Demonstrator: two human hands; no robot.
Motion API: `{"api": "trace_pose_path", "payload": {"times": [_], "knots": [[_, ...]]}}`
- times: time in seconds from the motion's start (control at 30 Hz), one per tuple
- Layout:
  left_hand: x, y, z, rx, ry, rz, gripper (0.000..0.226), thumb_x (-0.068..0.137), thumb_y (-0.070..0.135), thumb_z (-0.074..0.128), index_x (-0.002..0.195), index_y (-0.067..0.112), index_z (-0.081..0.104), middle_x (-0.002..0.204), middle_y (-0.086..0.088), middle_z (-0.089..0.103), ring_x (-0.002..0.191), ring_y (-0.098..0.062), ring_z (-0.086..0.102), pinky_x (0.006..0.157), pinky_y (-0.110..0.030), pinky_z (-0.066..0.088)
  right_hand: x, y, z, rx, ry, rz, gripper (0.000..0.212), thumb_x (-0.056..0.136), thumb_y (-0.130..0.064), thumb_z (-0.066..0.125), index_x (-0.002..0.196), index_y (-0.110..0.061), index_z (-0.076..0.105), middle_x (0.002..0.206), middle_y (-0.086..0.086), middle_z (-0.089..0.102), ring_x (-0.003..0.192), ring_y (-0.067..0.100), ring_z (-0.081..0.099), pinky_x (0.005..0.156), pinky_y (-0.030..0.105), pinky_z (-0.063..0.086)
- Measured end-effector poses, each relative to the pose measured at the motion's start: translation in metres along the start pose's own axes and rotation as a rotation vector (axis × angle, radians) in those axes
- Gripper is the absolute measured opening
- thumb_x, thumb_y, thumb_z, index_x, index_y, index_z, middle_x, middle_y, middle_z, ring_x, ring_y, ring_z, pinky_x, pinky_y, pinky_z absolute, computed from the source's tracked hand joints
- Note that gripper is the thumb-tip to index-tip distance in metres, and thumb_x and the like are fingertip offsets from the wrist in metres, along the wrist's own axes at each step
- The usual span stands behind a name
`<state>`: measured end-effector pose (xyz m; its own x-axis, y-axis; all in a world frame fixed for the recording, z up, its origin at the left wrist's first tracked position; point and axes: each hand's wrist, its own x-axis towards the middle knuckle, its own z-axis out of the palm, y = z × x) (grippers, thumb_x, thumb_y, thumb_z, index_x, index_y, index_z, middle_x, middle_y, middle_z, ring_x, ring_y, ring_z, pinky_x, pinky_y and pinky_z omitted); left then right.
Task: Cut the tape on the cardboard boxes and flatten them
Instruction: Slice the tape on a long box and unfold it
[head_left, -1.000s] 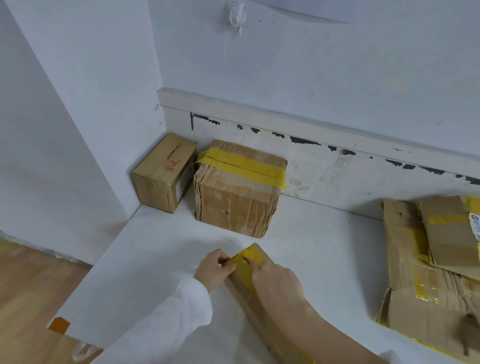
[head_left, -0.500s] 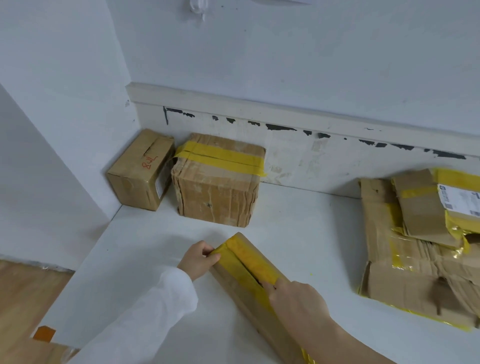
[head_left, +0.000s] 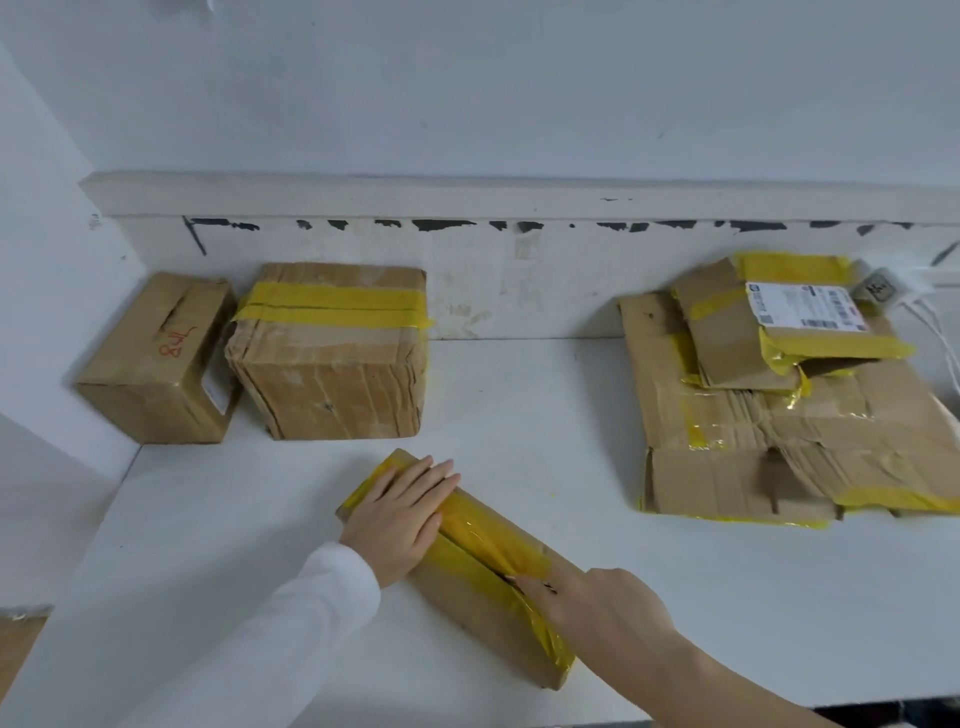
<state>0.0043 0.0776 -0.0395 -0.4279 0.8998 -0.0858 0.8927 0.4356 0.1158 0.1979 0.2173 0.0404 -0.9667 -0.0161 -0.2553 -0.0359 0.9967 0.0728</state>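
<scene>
A long, low cardboard box (head_left: 467, 597) lies diagonally on the white table (head_left: 545, 415), with yellow tape (head_left: 485, 532) running along its top seam. My left hand (head_left: 400, 519) rests flat on the box's far end, fingers straight, pressing it down. My right hand (head_left: 608, 608) is at the near part of the seam, its fingers curled round a small blade (head_left: 514, 581). Only the blade's tip shows, in the slit tape.
Two sealed boxes stand at the back left against the wall: a small one with red writing (head_left: 156, 358) and a larger one with yellow tape (head_left: 332, 384). A pile of flattened cardboard (head_left: 779, 431) lies at the right. The table's left edge drops off beside the small box.
My left hand went from gripping the box's far corner to lying flat on top. My right hand has drawn back along the taped seam toward me. The view swung right.
</scene>
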Motion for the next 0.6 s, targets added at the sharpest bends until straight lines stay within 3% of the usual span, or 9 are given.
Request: {"api": "trace_pose_path", "payload": {"times": [0.1,0.17,0.2,0.23,0.27,0.33,0.43,0.5,0.6], "knots": [[-0.001,-0.002,0.007,-0.001,-0.004,0.010,0.064,0.090,0.039,0.006,0.145,0.023,0.034,0.152,0.009,0.027,0.143,-0.017,0.018,0.115,-0.040,0.010,-0.023,0.007,0.007,0.034,-0.037,0.053,0.069,0.077,-0.009,0.068,0.140,-0.025,0.044,0.103,0.012,0.060,0.064,0.031,0.060,0.040,0.028,0.011],[0.000,-0.002,0.008,-0.010,-0.015,-0.004,0.067,0.088,0.041,0.002,0.146,0.024,0.031,0.153,0.009,0.024,0.144,-0.016,0.013,0.115,-0.038,0.006,-0.035,0.009,0.019,0.044,-0.026,0.051,0.074,0.074,-0.010,0.071,0.141,-0.027,0.043,0.102,0.010,0.060,0.045,0.032,0.036,0.039,0.028,0.012],[0.001,-0.002,0.007,-0.003,-0.015,-0.006,0.068,0.087,0.042,0.001,0.147,0.024,0.030,0.153,0.009,0.022,0.144,-0.016,0.012,0.115,-0.036,0.006,-0.042,0.010,0.022,0.017,-0.049,0.055,0.077,0.065,-0.014,0.078,0.136,-0.028,0.050,0.093,0.008,0.061,0.040,0.029,0.019,0.038,0.027,0.008],[0.001,-0.002,0.007,0.007,-0.015,-0.007,0.070,0.086,0.043,-0.001,0.147,0.025,0.028,0.154,0.010,0.020,0.144,-0.015,0.010,0.115,-0.035,0.005,-0.049,0.010,0.024,-0.037,-0.068,0.085,0.081,0.044,-0.020,0.088,0.121,-0.030,0.065,0.075,0.004,0.061,0.039,0.027,0.007,0.037,0.024,0.004],[0.001,-0.002,0.007,0.014,-0.017,-0.007,0.071,0.085,0.044,-0.003,0.148,0.025,0.026,0.154,0.010,0.018,0.145,-0.015,0.008,0.115,-0.034,0.004,-0.056,0.011,0.024,-0.028,-0.049,0.120,0.084,0.021,-0.020,0.090,0.102,-0.031,0.074,0.059,-0.001,0.056,0.039,0.026,0.003,0.037,0.020,0.001],[0.001,-0.002,0.007,-0.001,-0.003,-0.006,0.072,0.085,0.046,-0.003,0.147,0.023,0.028,0.154,0.008,0.021,0.144,-0.015,0.010,0.115,-0.034,0.006,-0.073,0.012,0.037,0.056,0.010,0.102,0.085,0.004,-0.015,0.085,0.087,-0.030,0.078,0.048,-0.005,0.048,0.038,0.020,0.005,0.039,0.016,0.002],[0.001,-0.002,0.005,-0.029,-0.010,-0.008,0.082,0.086,0.059,-0.010,0.146,0.021,0.032,0.152,0.007,0.026,0.144,-0.015,0.015,0.114,-0.033,0.008,-0.094,0.024,0.046,0.067,0.051,0.153,0.086,0.006,-0.013,0.083,0.090,-0.032,0.077,0.049,-0.009,0.048,0.029,0.018,0.013,0.036,0.019,0.003],[0.002,0.000,0.004,-0.020,-0.003,-0.009,0.077,0.088,0.054,-0.004,0.144,0.019,0.034,0.151,0.005,0.030,0.143,-0.016,0.018,0.113,-0.032,0.008,-0.104,0.033,0.048,0.104,0.044,0.188,0.085,0.008,-0.014,0.084,0.090,-0.033,0.077,0.050,-0.009,0.048,0.023,0.015,0.022,0.033,0.019,0.005],[-0.002,0.003,0.002,-0.037,-0.018,-0.047,0.072,0.086,0.044,0.003,0.143,0.016,0.037,0.149,0.002,0.035,0.142,-0.018,0.023,0.114,-0.036,0.013,-0.111,0.042,0.053,0.150,0.082,0.167,0.083,0.011,-0.010,0.085,0.090,-0.033,0.077,0.049,-0.009,0.046,0.037,0.016,0.011,0.037,0.018,0.004]]}}
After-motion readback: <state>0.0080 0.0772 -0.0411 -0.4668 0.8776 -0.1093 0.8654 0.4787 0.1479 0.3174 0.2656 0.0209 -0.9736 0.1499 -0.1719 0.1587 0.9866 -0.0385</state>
